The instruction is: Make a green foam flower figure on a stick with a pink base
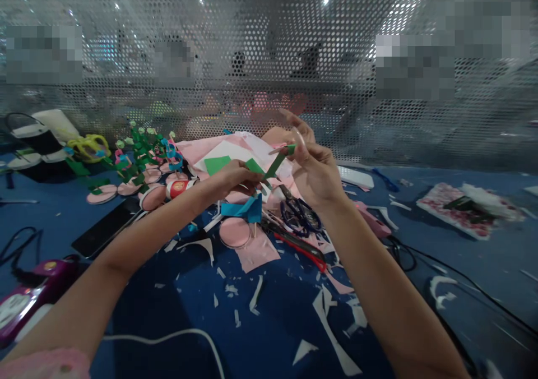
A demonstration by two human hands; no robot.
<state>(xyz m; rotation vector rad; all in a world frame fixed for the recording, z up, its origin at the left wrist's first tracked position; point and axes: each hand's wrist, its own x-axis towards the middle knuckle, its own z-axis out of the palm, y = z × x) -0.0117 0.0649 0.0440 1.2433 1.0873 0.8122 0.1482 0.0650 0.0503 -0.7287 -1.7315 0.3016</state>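
Note:
A narrow green strip [274,167], like felt or paper, slants between my two hands above the littered table. Its lower end is pinched in my left hand [239,175]. At the upper end, the thumb and a finger of my right hand [317,171] close on it, while other fingers stick out. Green pieces [216,165] lie on a white sheet [231,151] behind my left hand. Below the hands are a blue strip [235,208] and a round pink disc [235,232]. Dark-handled scissors [300,216] rest beside my right wrist.
Small flower-like crafts on pink discs [102,194] stand at left, near a black phone [105,230] and a purple power strip [40,292]. A red-and-black cutter [300,244] and white scraps [334,334] lie in front. Behind rises a perforated metal screen [269,42].

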